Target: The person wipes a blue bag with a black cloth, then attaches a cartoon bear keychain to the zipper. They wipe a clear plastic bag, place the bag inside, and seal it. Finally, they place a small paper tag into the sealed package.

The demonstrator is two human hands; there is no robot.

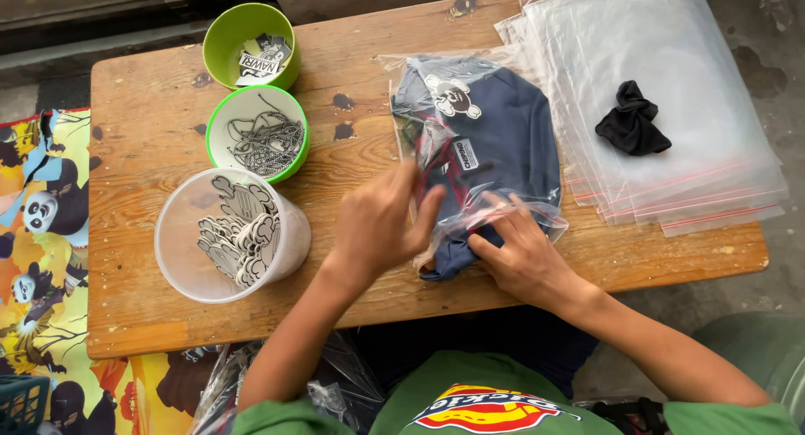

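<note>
- Wooden desk (151, 317) carries everything; the navy garment (503, 141) in its clear bag (402, 66) lies just ahead of you, long axis running away from you.
- Your right hand (524, 255) presses flat on its near end.
- Your left hand (377, 225), fingers loosely open, touches the bag's left edge.

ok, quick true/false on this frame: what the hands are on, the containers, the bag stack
1. Both hands, left and right, are on the bagged navy garment. True.
2. Three green bowls stand on the table. False: two green bowls and one clear tub.
3. A black cloth lies on the stack of clear bags. True.
4. The clear tub is empty. False: it holds flat cut-out pieces.
</note>
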